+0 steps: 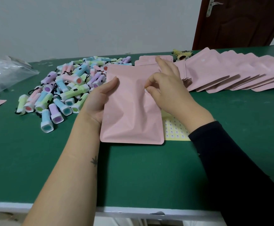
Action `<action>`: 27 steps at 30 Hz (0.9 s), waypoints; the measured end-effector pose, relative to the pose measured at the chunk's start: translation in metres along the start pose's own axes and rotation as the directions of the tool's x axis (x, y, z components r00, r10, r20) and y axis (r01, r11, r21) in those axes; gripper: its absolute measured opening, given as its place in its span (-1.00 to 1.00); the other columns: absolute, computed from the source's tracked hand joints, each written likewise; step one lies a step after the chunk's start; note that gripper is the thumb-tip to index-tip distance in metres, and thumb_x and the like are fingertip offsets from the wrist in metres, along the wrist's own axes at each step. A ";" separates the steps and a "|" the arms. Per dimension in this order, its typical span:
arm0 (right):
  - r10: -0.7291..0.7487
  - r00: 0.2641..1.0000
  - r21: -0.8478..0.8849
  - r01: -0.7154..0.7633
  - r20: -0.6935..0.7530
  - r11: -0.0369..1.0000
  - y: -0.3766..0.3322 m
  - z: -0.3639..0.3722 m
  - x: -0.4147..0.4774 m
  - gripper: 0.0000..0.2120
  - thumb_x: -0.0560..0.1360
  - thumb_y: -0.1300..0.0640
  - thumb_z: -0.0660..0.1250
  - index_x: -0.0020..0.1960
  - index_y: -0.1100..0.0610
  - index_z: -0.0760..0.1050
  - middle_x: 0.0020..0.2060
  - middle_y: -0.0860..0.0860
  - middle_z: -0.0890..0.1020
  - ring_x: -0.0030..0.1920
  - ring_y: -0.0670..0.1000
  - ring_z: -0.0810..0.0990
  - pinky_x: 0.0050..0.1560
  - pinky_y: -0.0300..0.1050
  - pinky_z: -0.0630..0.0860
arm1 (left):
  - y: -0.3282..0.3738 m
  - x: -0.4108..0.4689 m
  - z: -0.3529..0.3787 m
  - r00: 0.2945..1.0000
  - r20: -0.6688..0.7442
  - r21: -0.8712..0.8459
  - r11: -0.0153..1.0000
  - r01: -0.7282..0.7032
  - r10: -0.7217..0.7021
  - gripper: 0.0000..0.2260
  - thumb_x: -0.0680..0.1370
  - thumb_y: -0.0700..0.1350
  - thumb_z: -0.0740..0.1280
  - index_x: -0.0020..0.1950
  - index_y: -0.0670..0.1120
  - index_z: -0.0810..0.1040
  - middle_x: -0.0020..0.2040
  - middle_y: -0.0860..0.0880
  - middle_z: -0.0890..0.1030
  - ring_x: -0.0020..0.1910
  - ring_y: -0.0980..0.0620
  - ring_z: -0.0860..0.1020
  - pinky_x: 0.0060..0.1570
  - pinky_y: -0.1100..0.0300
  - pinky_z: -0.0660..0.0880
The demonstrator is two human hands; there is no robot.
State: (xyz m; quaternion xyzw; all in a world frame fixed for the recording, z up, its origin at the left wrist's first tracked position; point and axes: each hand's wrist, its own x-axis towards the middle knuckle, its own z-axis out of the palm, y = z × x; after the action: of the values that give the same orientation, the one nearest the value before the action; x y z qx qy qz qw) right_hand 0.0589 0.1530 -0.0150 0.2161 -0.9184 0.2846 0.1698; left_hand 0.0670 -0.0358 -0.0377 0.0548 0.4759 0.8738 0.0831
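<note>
Soft, cool, even indoor light; wide-angle view.
The pink pouch is evenly lit, with only a faint, soft-edged shadow on the desk under its lower edge. Left of the pouch, a clear plastic bag shows white glare. The right hand on the pouch is slightly smeared, its white sticker a blur. Up and right of the pouch, the door leans and the desk's far edge bows from lens distortion.
</note>
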 end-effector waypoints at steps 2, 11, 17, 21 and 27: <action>0.004 1.000 0.009 -0.003 -0.021 1.000 0.002 0.003 0.000 -0.91 0.57 0.20 0.29 0.03 0.12 0.56 0.57 0.07 0.09 0.55 0.00 -0.03 0.49 0.04 0.11 | 0.000 0.001 0.000 1.000 0.003 -0.022 1.000 0.008 -0.008 -0.59 0.66 -0.12 0.14 -0.14 -0.13 0.76 -0.08 -0.10 0.73 -0.10 -0.05 0.71 -0.19 0.11 0.63; 0.410 0.887 0.804 -0.396 0.211 0.444 0.003 0.014 -0.002 -0.67 0.48 0.19 0.45 0.22 0.21 0.54 0.00 0.08 0.70 -0.11 0.00 0.69 -0.08 -0.12 0.64 | 0.000 0.008 -0.003 0.999 -0.030 -0.030 0.999 -0.013 0.012 -0.64 0.63 -0.07 0.17 -0.08 -0.14 0.75 -0.01 -0.11 0.72 0.00 -0.08 0.69 -0.11 0.04 0.63; 0.361 0.921 0.816 -0.317 0.145 0.483 0.008 0.015 -0.002 -0.94 0.48 0.19 0.45 -0.05 0.08 0.64 -0.10 0.05 0.72 -0.19 -0.04 0.67 -0.11 -0.11 0.62 | -0.002 0.008 -0.001 0.997 -0.080 -0.053 0.998 0.016 -0.020 -0.66 0.62 -0.07 0.18 0.01 -0.19 0.72 0.00 -0.15 0.71 -0.01 -0.12 0.69 -0.14 0.02 0.64; 0.249 0.902 0.729 -0.432 0.353 0.531 0.010 0.012 -0.006 -0.90 0.43 0.07 0.51 -0.09 0.03 0.63 -0.22 -0.12 0.73 -0.25 -0.13 0.70 -0.27 -0.28 0.60 | 0.000 0.012 0.000 0.980 -0.200 -0.172 0.985 -0.029 -0.006 -0.69 0.66 -0.05 0.16 0.24 -0.21 0.54 0.11 -0.19 0.67 0.07 -0.18 0.66 0.00 -0.10 0.58; 0.272 0.922 0.739 -0.384 0.276 0.553 0.008 0.020 -0.007 -0.91 0.41 0.16 0.53 -0.19 0.06 0.62 -0.38 -0.18 0.68 -0.40 -0.22 0.63 -0.44 -0.37 0.48 | -0.001 0.017 0.003 0.927 -0.375 -0.264 0.956 -0.126 0.018 -0.75 0.68 -0.08 0.17 0.11 -0.21 0.55 -0.10 -0.17 0.71 -0.07 -0.15 0.66 0.02 -0.12 0.55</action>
State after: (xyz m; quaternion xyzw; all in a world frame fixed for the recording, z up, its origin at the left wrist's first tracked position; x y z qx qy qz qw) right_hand 0.0570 0.1493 -0.0376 0.1106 -0.7349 0.6667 -0.0571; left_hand 0.0512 -0.0294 -0.0364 -0.1053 0.3508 0.9299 -0.0332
